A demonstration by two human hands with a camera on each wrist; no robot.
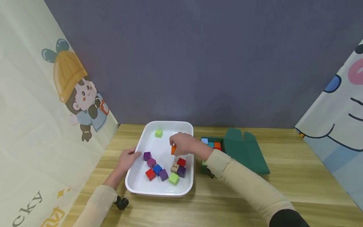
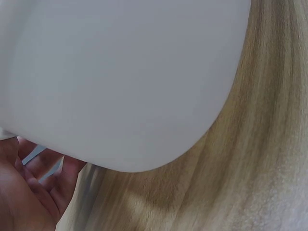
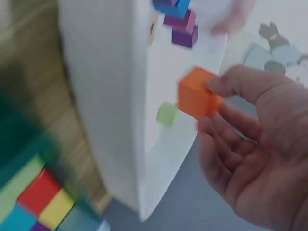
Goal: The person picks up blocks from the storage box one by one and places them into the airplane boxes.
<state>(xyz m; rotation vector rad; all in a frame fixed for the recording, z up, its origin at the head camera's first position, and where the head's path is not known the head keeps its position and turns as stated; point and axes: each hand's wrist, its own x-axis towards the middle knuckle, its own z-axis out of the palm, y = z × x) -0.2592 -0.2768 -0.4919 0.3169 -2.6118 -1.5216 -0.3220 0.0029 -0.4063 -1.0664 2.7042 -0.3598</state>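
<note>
My right hand [image 1: 182,143] pinches an orange cube [image 3: 198,93] between thumb and fingers, above the white tray [image 1: 158,190]. At the tray's left side, my left hand [image 1: 126,160] grips the rim, thumb on top and fingers under the edge in the left wrist view. Inside the tray, a light green cube [image 1: 158,133] lies alone near the back. Toward the front are several cubes, among them a red cube [image 1: 150,174], a blue cube [image 1: 157,169], a wooden cube [image 1: 174,167] with a dark mark and another light green cube [image 1: 174,178].
Right of the tray stands a dark green box [image 1: 223,145] holding coloured cubes, its lid [image 1: 246,154] folded out to the right. My right forearm crosses over the box. A grey wall [image 1: 215,63] rises behind the wooden table [image 1: 227,201].
</note>
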